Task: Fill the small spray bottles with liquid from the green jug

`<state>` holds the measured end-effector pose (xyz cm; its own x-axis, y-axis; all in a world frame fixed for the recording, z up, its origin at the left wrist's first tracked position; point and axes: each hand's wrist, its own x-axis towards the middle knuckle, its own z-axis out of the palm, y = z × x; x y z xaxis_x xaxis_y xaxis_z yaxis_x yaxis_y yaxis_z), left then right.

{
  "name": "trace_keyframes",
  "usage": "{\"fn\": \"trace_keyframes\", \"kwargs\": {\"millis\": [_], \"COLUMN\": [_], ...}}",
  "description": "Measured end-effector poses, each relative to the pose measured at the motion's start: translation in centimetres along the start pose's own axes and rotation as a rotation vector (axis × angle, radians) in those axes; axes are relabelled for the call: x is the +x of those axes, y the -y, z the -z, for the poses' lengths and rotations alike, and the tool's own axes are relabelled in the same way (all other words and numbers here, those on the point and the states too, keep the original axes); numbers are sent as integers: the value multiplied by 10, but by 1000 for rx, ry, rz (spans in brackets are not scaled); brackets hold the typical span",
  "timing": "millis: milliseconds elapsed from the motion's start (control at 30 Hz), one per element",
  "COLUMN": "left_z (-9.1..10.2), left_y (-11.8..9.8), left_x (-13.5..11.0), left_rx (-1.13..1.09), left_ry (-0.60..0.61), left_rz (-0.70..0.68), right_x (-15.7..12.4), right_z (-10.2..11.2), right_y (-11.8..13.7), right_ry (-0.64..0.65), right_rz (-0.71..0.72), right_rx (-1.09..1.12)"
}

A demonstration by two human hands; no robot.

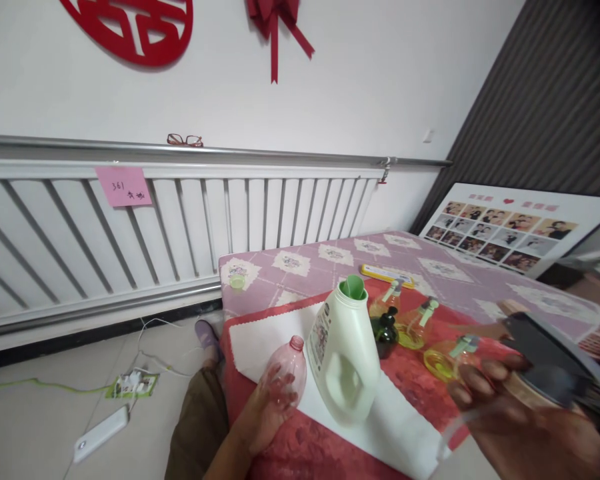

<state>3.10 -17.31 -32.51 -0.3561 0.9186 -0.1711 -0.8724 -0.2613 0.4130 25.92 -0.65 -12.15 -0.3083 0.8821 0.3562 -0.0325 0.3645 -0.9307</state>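
My left hand (263, 413) is wrapped round a see-through pink bottle (289, 373) with a bare threaded neck, upright at the cloth's near side. Beside it stands a large pale green detergent jug (347, 360); a green spout (354, 287) shows in its mouth. My right hand (510, 407), close to the camera and blurred, has curled fingers. A thin translucent tube (463, 423) curves out from them; anything else inside the grip is hidden. Past that hand are pump bottles with yellow liquid (411, 333) and a small dark green pump bottle (384, 333).
A red cloth (310, 447) and white sheet (255, 337) cover part of the patterned tabletop (325, 267). A yellow-edged case (387, 275) and small green cap (237, 281) lie farther back. A radiator (250, 207) lines the wall; a power strip (133, 385) is on the floor.
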Motion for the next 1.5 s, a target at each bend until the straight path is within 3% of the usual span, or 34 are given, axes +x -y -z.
{"fn": "trace_keyframes", "kwargs": {"millis": [33, 100, 200, 333, 500, 767, 1000, 1133, 1333, 1500], "left_z": [-1, -4, -7, -7, -8, -9, -13, -14, -13, -9], "left_y": [-1, -3, -4, -4, -3, -4, -6, -6, -5, -3], "left_x": [-2, -5, -8, -9, -11, -9, -10, -10, -9, -9], "left_rx": [-7, -12, 13, 4, -19, -10, -11, 11, 11, 26], "left_ry": [9, 34, 63, 70, 122, 140, 107, 135, 153, 132], "left_rz": [16, 39, 67, 57, 44, 37, 41, 35, 23, -1], "right_x": [0, 1, 2, 2, 3, -1, -27, -39, -42, -40], "right_z": [-13, -40, -82, -125, -150, -167, -163, -160, -156, -152], "right_y": [12, 31, 49, 51, 36, -6, -53, -64, -70, -73], "right_ry": [7, 24, 99, 199, 247, 257, 377, 464, 469, 494], "right_rz": [-78, -90, -90, 32, 70, -18, -87, -113, -189, -168], "right_rx": [199, 447, 643, 682, 687, 628, 263, 214, 238, 236]}}
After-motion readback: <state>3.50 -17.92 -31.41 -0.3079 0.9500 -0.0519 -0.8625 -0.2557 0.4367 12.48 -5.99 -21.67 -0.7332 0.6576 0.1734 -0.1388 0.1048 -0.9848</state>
